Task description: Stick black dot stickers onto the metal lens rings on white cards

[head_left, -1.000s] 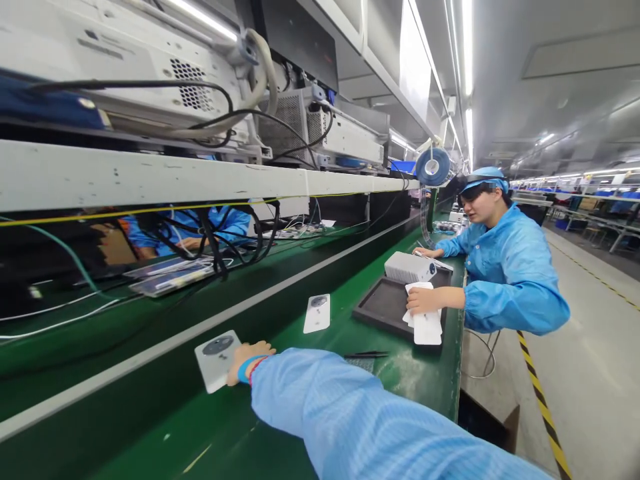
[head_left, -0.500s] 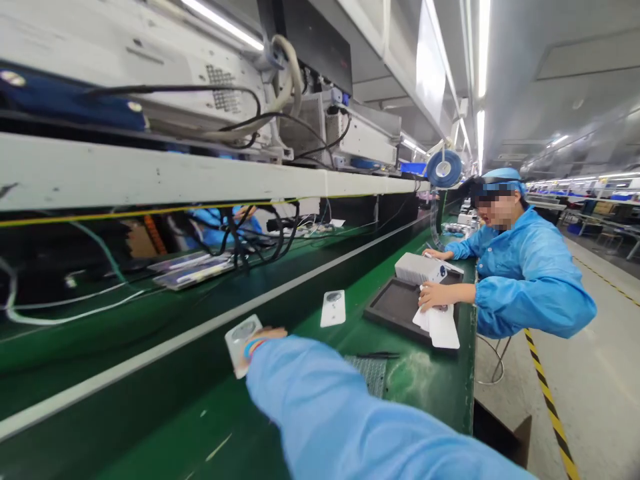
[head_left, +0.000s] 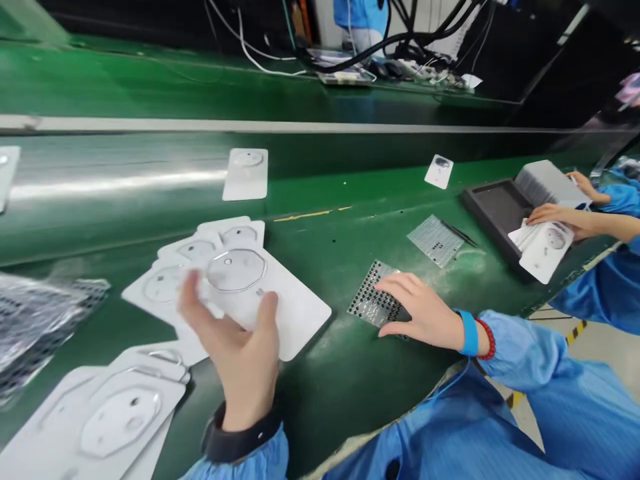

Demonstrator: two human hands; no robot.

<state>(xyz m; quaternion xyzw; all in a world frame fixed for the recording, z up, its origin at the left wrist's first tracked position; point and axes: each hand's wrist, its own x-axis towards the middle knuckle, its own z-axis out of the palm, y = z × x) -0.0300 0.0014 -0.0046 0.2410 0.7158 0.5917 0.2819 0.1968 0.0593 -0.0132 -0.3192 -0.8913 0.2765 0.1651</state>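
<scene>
My left hand (head_left: 240, 347), partly blurred, is over a fanned pile of white panels (head_left: 175, 287) with its fingers apart. Its thumb overlaps the top white panel (head_left: 295, 313), which bears a rounded outline and small holes; contact is unclear. Wearing a blue wristband and red beads, my right hand (head_left: 423, 310) hovers at or touches a clear sheet of black dots (head_left: 373, 293). Thumb and fingers there are spread, with nothing visible between them. More white panels (head_left: 120, 413) overlap at the lower left.
A single white panel (head_left: 246, 180) lies farther back, and a smaller-looking one (head_left: 440, 172) to its right. Near a second clear sheet (head_left: 436, 240) are dark tweezers (head_left: 460, 233). At right, a co-worker's hands (head_left: 565, 217) handle panels by a dark tray (head_left: 493, 207). Dotted plastic sheets (head_left: 40, 327) lie left.
The view has swung down and left. My right hand has let go of a white panel at the back and drawn in to the dotted sheet. My left hand has come into view.
</scene>
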